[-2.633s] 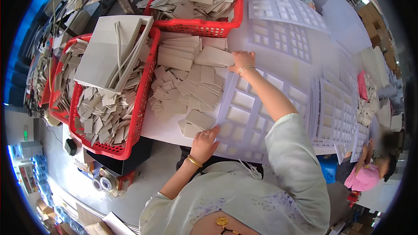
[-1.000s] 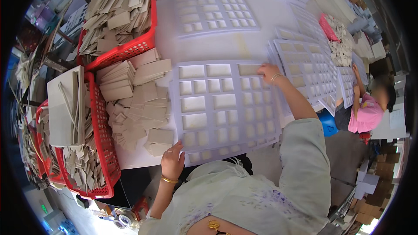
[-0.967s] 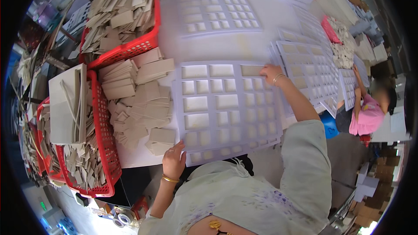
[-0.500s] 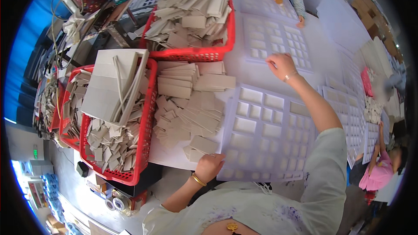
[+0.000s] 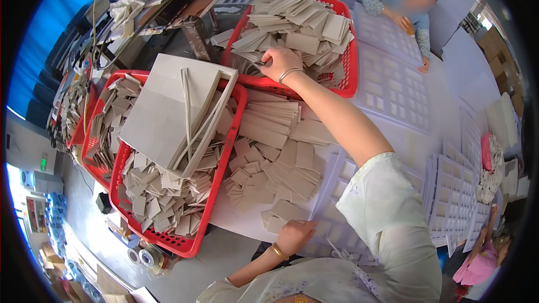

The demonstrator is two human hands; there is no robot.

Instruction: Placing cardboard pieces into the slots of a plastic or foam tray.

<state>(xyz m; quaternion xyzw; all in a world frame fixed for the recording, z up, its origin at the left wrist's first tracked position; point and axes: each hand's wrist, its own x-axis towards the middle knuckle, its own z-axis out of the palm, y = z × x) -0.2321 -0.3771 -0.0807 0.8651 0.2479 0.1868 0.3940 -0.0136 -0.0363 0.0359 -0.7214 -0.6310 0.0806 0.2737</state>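
My right hand (image 5: 281, 64) reaches over the near left rim of the far red basket (image 5: 351, 70), its fingers curled down beside the heaped grey cardboard pieces (image 5: 303, 42). Its fingertips are hidden, so what they grip cannot be made out. At the table's front edge, my left hand (image 5: 296, 237) is closed next to the near corner of a white compartment tray (image 5: 329, 188); anything inside its fingers is hidden. My right forearm and sleeve cover much of that tray. Just beyond the left hand lie a few cardboard pieces (image 5: 286, 213).
Between basket and tray spread stacked cardboard strips (image 5: 269, 126). A nearer red basket (image 5: 230, 151) holds small pieces, with large grey boards (image 5: 174, 95) on top. More compartment trays (image 5: 393, 87) lie to the right. Across the table a person (image 5: 401, 17) works; another, in pink (image 5: 477, 264), is at right.
My right hand has swung left from above the trays to the far red basket. My left hand stays near the tray's corner. The whole view has shifted toward the left.
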